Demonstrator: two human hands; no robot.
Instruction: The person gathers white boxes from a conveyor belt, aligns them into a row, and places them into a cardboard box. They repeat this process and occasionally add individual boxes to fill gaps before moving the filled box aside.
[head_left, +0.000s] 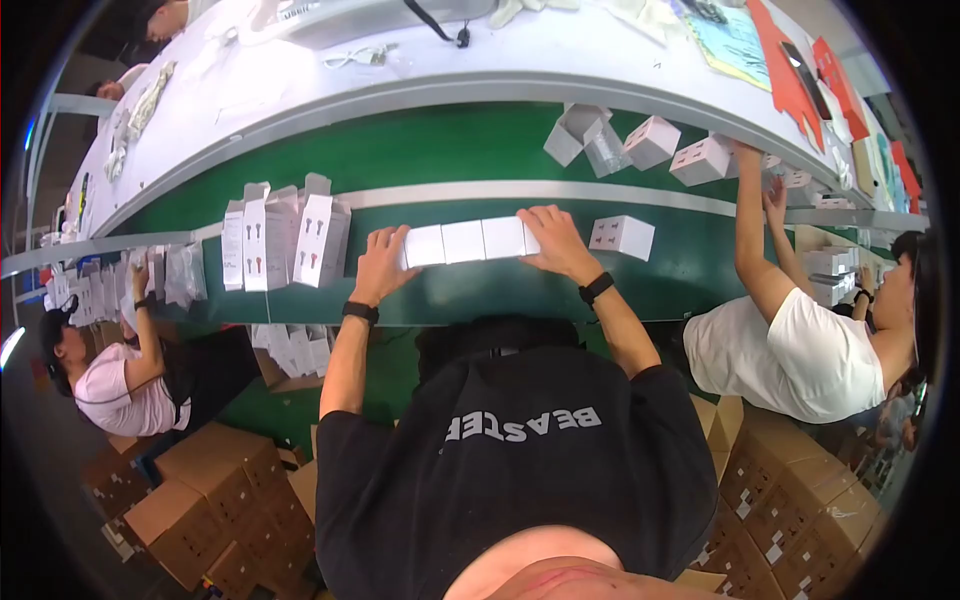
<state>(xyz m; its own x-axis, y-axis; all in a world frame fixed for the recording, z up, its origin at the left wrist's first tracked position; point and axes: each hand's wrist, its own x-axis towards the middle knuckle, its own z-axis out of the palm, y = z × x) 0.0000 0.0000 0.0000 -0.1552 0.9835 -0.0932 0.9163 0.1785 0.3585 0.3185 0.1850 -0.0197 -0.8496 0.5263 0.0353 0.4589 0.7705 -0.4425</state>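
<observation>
A row of small plain white boxes (463, 241) is squeezed end to end between my two hands, over the green work surface in front of me. My left hand (383, 264) grips its left end, and my right hand (556, 241) clasps the right end. Close to my right hand stands a single white printed carton (622, 237). To the left of my left hand are several upright white cartons (322, 235) with raised flaps and earphone-like pictures on them. Whether the row touches the surface is hard to tell.
More white cartons (699, 162) and a clear plastic bag (604, 146) lie at the back right, under a white raised shelf (430, 86). Co-workers sit on both sides; one person's arm (750, 215) reaches in at right. Brown cardboard boxes (215, 470) are stacked behind.
</observation>
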